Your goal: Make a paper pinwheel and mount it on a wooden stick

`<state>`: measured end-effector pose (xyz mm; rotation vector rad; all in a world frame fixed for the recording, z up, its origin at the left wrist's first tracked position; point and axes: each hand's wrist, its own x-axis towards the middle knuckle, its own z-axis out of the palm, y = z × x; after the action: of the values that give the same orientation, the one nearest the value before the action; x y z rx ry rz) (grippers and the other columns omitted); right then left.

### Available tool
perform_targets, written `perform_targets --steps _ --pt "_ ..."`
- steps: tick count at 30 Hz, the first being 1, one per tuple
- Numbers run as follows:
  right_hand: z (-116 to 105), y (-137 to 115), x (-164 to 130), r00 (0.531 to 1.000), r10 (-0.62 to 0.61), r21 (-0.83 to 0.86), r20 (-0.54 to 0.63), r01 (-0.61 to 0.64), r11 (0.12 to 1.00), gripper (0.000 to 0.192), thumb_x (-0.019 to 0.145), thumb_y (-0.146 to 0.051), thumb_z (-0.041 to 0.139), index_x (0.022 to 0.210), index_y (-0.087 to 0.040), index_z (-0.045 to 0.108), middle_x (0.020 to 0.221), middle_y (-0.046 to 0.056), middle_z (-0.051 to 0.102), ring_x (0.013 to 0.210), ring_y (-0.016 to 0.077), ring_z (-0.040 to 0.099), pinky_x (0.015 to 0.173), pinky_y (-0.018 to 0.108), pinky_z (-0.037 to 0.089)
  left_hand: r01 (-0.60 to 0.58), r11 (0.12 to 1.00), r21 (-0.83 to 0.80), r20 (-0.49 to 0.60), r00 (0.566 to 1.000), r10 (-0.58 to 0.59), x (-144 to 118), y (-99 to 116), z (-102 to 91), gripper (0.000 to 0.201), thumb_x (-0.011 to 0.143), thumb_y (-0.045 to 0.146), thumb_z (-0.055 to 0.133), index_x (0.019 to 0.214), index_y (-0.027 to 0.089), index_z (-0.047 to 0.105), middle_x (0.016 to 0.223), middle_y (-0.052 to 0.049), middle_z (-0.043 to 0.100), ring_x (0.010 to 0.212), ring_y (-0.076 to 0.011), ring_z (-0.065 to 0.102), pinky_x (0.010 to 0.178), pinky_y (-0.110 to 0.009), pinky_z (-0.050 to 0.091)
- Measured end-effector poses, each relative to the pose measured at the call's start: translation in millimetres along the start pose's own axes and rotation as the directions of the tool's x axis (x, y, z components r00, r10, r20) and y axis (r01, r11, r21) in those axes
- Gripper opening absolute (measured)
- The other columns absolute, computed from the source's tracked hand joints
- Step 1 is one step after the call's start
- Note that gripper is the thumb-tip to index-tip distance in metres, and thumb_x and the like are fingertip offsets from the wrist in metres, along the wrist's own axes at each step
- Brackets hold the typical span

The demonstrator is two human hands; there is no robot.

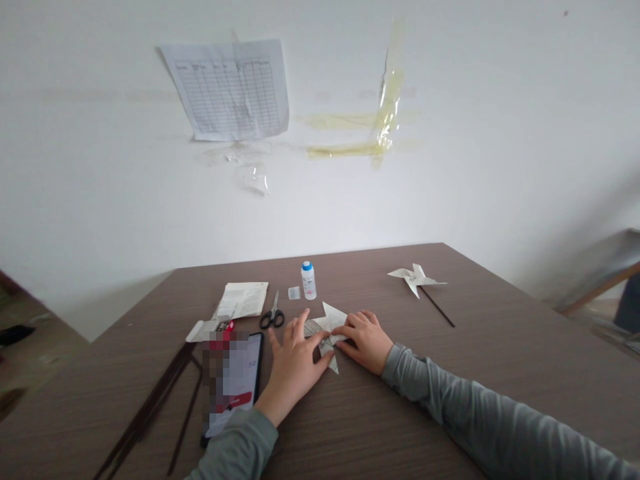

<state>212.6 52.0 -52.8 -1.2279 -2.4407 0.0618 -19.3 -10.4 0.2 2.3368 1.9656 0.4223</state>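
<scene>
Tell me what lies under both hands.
A folded paper pinwheel lies flat on the table, pressed by left hand and right hand. Its middle is covered.

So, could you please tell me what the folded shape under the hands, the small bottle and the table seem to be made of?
The folded shape, pressed flat by the left hand and right hand, looks like thin printed paper: matte, creased, with sharp points. The small bottle seems white plastic with a blue cap, faintly glossy. The table looks like brown wood-grain laminate, though solid wood cannot be ruled out.
</scene>
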Motion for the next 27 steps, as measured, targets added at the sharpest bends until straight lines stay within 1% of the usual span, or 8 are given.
perform_targets --steps 4,9,13,17,19,22,27 --pt "-1.0 -0.3 2.6 1.000 -0.012 -0.030 0.012 0.012 0.999 0.029 0.121 -0.037 0.086 0.146 -0.038 0.100 0.126 0.015 0.093 0.129 0.0410 0.086 0.133 0.070 0.062 -0.011 1.000 0.027 -0.004 1.000 0.012 -0.4 0.9 -1.3 0.039 0.112 0.034 0.094 0.148 0.045 0.101 0.200 -0.014 0.065 0.180 -0.0549 0.063 0.149 -0.100 0.039" --pt "-4.2 -3.8 4.5 0.999 0.019 -0.005 0.036 -0.019 1.000 0.028 0.119 -0.036 0.089 0.145 -0.036 0.100 0.130 0.016 0.093 0.134 0.0426 0.085 0.135 0.070 0.060 0.000 1.000 0.029 0.021 1.000 -0.001 -0.1 4.7 -5.5 0.041 0.113 0.032 0.094 0.151 0.045 0.100 0.203 -0.014 0.062 0.183 -0.0551 0.061 0.150 -0.102 0.035" --pt "-7.1 -7.2 3.1 0.998 0.044 0.006 0.049 -0.044 0.999 0.029 0.119 -0.037 0.090 0.146 -0.036 0.100 0.132 0.016 0.093 0.137 0.0422 0.085 0.137 0.068 0.060 0.011 1.000 0.016 0.037 0.999 -0.012 0.1 5.9 -6.1 0.039 0.114 0.031 0.092 0.151 0.041 0.100 0.205 -0.017 0.059 0.185 -0.0563 0.059 0.150 -0.103 0.033" --pt "-12.1 -10.4 0.6 0.994 0.070 0.028 0.088 -0.073 0.997 0.035 0.121 -0.035 0.087 0.155 -0.034 0.097 0.140 0.015 0.091 0.139 0.0394 0.082 0.141 0.069 0.057 0.028 0.999 -0.015 0.045 0.999 -0.027 0.2 4.9 -2.9 0.038 0.114 0.030 0.091 0.150 0.038 0.100 0.207 -0.018 0.056 0.188 -0.0561 0.056 0.150 -0.104 0.032" --pt "-14.7 -11.5 0.1 0.990 0.084 0.041 0.116 -0.090 0.995 0.037 0.122 -0.036 0.086 0.157 -0.034 0.096 0.143 0.015 0.090 0.141 0.0380 0.080 0.143 0.069 0.054 0.043 0.999 -0.030 0.028 0.999 -0.042 0.5 3.6 -0.8 0.043 0.112 0.031 0.093 0.155 0.038 0.097 0.206 -0.019 0.056 0.188 -0.0563 0.056 0.149 -0.104 0.033" --pt "-16.6 -12.0 0.4 0.985 0.101 0.052 0.139 -0.109 0.993 0.036 0.123 -0.039 0.083 0.157 -0.034 0.095 0.145 0.014 0.089 0.143 0.0370 0.079 0.147 0.070 0.050 0.063 0.997 -0.043 -0.001 0.998 -0.064 0.9 1.4 1.9 0.056 0.110 0.031 0.096 0.164 0.040 0.091 0.206 -0.018 0.057 0.189 -0.0541 0.055 0.150 -0.101 0.035" --pt "-13.0 -6.8 -0.1 0.990 0.102 0.081 0.102 -0.110 0.991 0.037 0.120 -0.037 0.085 0.155 -0.035 0.096 0.142 0.013 0.092 0.144 0.0378 0.082 0.150 0.072 0.046 0.066 0.997 -0.035 -0.039 0.997 -0.068 0.5 -0.4 5.9 0.061 0.108 0.032 0.096 0.168 0.038 0.089 0.203 -0.018 0.061 0.187 -0.0532 0.057 0.150 -0.098 0.039"
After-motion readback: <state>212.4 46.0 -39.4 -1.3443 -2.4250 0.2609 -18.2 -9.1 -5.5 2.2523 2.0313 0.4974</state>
